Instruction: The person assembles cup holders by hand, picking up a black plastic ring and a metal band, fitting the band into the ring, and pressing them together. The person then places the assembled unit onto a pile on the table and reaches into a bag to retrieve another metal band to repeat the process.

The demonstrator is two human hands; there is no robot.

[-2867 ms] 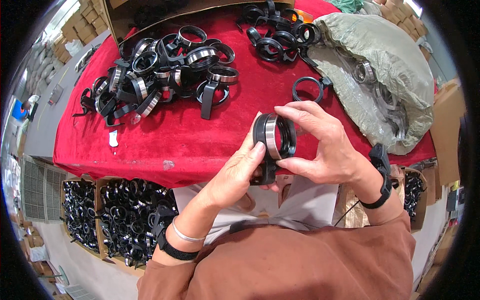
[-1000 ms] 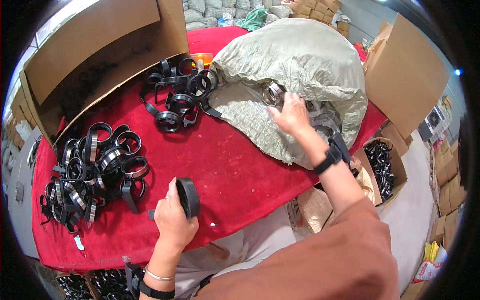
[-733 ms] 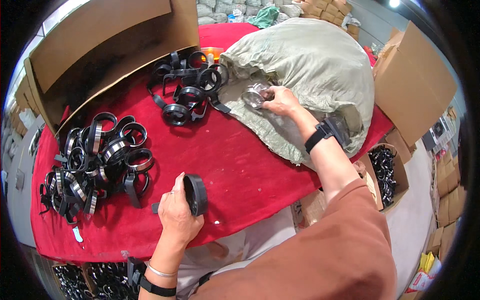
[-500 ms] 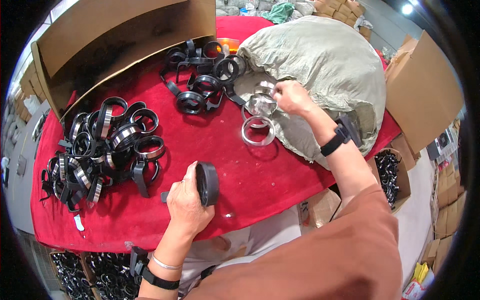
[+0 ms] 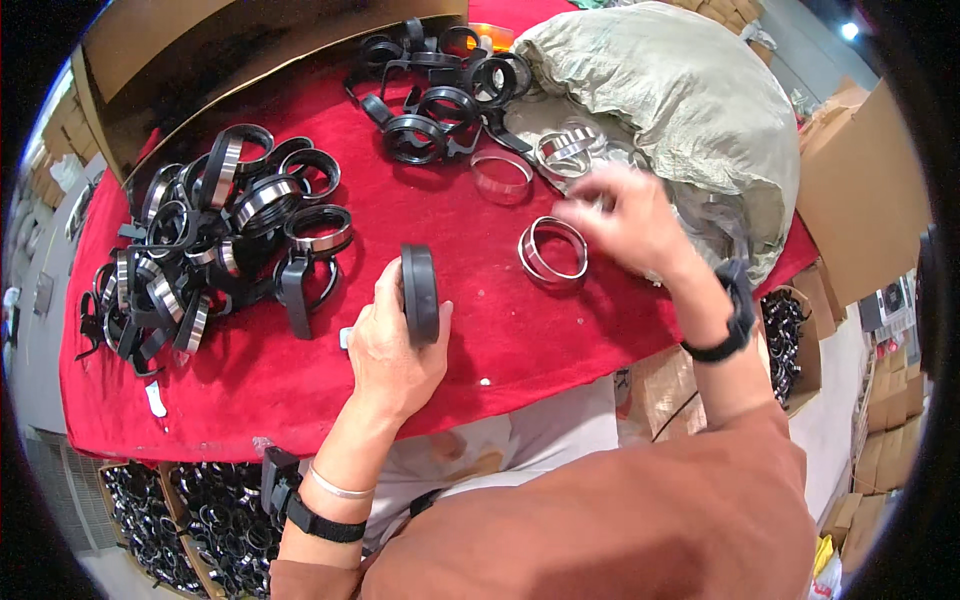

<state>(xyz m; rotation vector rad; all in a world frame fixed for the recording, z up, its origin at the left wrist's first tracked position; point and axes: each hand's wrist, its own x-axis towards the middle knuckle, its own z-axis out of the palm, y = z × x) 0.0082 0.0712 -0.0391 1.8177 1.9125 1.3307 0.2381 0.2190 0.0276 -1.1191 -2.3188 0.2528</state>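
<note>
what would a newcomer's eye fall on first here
Probably the bright red cloth, with a tangled heap of black and silver rings on its left side. Next, the bulging pale sack at the upper right. Nearer the middle, the left hand grips a black ring, and the blurred right hand is beside loose silver rings.

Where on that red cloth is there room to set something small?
The red cloth is bare between the ring pile at left and the silver rings, beyond the black ring in the left hand; also right of that hand toward the front edge, save a white speck. Crowded: the pile, and the back, where black holders lie beside the sack.
</note>
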